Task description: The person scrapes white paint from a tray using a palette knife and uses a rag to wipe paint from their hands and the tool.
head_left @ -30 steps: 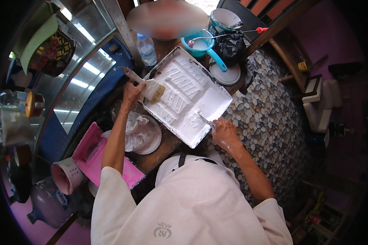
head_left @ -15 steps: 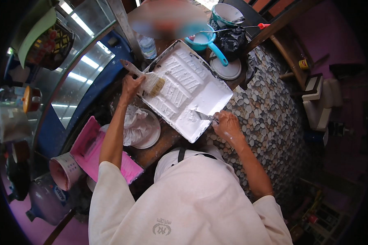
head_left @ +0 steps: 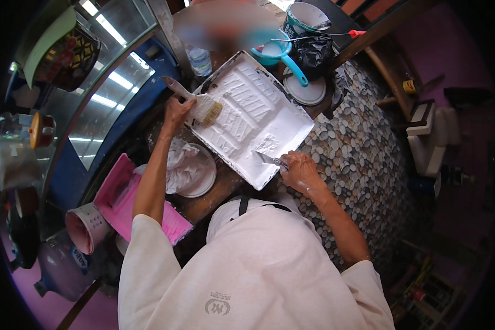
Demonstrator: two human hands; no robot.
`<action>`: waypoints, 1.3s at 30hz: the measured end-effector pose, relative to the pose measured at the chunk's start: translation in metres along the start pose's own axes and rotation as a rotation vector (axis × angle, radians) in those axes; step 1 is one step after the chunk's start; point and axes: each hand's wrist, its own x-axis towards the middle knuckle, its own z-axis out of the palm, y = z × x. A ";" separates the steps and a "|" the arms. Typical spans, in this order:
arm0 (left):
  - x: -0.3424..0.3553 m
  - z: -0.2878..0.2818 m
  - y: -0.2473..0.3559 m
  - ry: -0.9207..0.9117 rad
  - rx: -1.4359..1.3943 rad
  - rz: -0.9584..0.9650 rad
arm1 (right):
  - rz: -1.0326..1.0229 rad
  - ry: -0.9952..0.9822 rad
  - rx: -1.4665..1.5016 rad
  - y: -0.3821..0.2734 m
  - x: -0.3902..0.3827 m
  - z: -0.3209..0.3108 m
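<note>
A paint tray (head_left: 301,124) coated in white paint lies on the table in front of me, its ribbed slope at the far end. My left hand (head_left: 178,113) is closed around a wide paintbrush (head_left: 206,108) at the tray's left edge. The bristles rest over the tray, and the handle sticks out past my fingers. Nearer to me, my right hand (head_left: 301,171) grips a putty knife (head_left: 267,159) by its handle. The knife's blade lies in the white paint at the tray's near end, beside a roughened patch.
Beyond the tray stand a turquoise dipper (head_left: 295,70), a paint bucket (head_left: 308,17) and a water bottle (head_left: 199,61). A round white lid (head_left: 308,92) lies on the right. To the left are a crumpled white cloth (head_left: 180,168) and a pink tray (head_left: 173,224).
My right hand has shifted slightly left, sliding the knife's blade leftward through the paint. A roughened patch now shows farther up from the blade. My left hand stays on the brush.
</note>
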 end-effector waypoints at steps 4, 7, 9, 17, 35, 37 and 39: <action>-0.003 -0.004 0.011 -0.031 0.015 -0.041 | 0.085 0.141 -0.032 0.018 0.005 -0.008; -0.001 -0.003 0.005 -0.033 0.027 -0.044 | 0.122 0.163 -0.036 0.024 0.007 -0.019; 0.000 -0.002 -0.003 0.012 0.044 0.006 | 0.095 0.204 -0.090 0.023 0.006 -0.017; -0.004 -0.003 0.011 -0.007 0.008 -0.015 | -0.005 0.188 -0.187 0.010 -0.002 0.000; 0.000 0.000 -0.002 -0.002 0.016 0.000 | -0.089 0.189 -0.243 0.004 -0.007 0.008; 0.000 -0.001 0.005 -0.025 0.001 -0.031 | -0.023 0.197 -0.249 0.011 -0.001 0.006; 0.000 -0.002 0.007 -0.041 0.038 -0.035 | -0.047 0.205 -0.273 0.009 -0.002 0.011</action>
